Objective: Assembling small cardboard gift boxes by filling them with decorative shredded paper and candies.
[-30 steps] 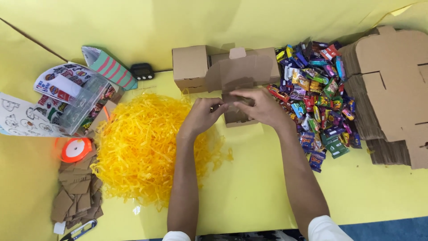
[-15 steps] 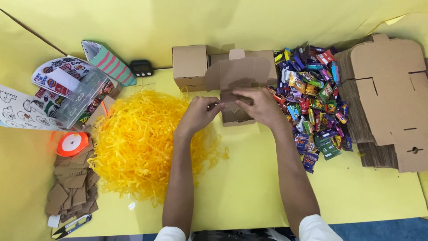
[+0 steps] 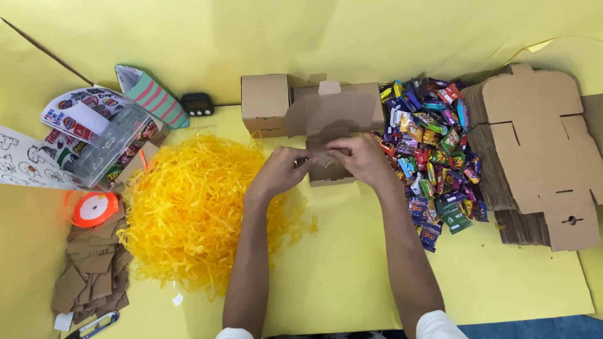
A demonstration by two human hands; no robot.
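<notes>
- Fingers of the left hand (image 3: 281,171) and right hand (image 3: 359,160) pinch a flap of the open box (image 3: 331,125), brown cardboard, mid-table.
- Crinkly yellow shred (image 3: 188,207) lies left; glossy candy (image 3: 433,150) right.
- Flat die-cut blanks (image 3: 540,138) are stacked beyond.

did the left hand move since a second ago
No. The left hand stays on the open cardboard box, just right of the yellow shredded paper; only the camera view shifted slightly.
</notes>
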